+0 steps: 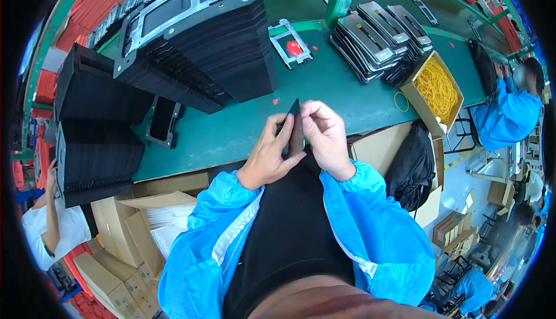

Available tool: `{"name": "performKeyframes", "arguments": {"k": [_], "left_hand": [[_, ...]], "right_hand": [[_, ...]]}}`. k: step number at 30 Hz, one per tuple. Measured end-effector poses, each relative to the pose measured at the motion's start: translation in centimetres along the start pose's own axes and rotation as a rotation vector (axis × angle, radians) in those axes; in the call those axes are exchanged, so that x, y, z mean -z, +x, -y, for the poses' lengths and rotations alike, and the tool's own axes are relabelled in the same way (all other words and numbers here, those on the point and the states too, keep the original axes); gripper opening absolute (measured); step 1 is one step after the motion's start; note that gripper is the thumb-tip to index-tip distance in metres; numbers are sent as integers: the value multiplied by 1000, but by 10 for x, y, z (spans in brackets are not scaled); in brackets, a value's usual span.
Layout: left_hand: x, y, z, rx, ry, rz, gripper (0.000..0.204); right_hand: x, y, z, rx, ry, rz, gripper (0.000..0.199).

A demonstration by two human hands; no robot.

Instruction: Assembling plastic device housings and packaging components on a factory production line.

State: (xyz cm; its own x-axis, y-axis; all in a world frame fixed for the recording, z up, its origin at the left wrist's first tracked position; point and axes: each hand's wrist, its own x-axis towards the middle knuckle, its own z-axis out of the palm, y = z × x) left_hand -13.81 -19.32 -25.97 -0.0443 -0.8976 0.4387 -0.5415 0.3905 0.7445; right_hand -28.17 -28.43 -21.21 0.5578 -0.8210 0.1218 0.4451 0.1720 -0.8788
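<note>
My left hand (267,156) grips a thin dark rectangular panel (296,131), which looks like a phone screen, by its side. The panel is tilted nearly edge-on in front of my chest. At its right edge, my right hand (325,136) is closed, thumb and forefinger pinched together; whatever lies between them is too small to make out. Beyond my hands, a metal-edged frame (291,44) with a red piece inside lies on the green table (341,102). Stacks of grey screen panels (365,40) with ribbon cables stand at the far right.
Tall stacks of black trays (197,47) rise at the left, with more black stacks (98,157) beside them. A black frame (164,122) lies near those. An open box of yellow rubber bands (438,90) is at right. Below are cartons (130,220) and a black bag (411,168).
</note>
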Motion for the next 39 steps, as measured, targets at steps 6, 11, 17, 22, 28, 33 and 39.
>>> {"name": "performKeyframes", "arguments": {"k": [6,11,17,22,28,33,39], "left_hand": [[30,-15,11,490,-528,115,71],[43,2,-1,460,-1009,-40,72],[84,1,-30,498,-1019,-157,86],[115,11,-49,362,-1035,-203,91],[149,30,-72,218,-635,-292,89],[198,63,-117,21,-214,-404,80],[291,119,-98,-63,570,-267,78]], "right_hand": [[23,70,25,7,-345,363,20],[87,196,-38,527,-1430,167,13],[26,184,29,670,-1308,68,10],[-40,118,103,524,-465,838,28],[-83,136,101,115,-678,1411,33],[-82,148,101,784,-407,1051,25],[-68,180,100,794,-407,40,22]]}}
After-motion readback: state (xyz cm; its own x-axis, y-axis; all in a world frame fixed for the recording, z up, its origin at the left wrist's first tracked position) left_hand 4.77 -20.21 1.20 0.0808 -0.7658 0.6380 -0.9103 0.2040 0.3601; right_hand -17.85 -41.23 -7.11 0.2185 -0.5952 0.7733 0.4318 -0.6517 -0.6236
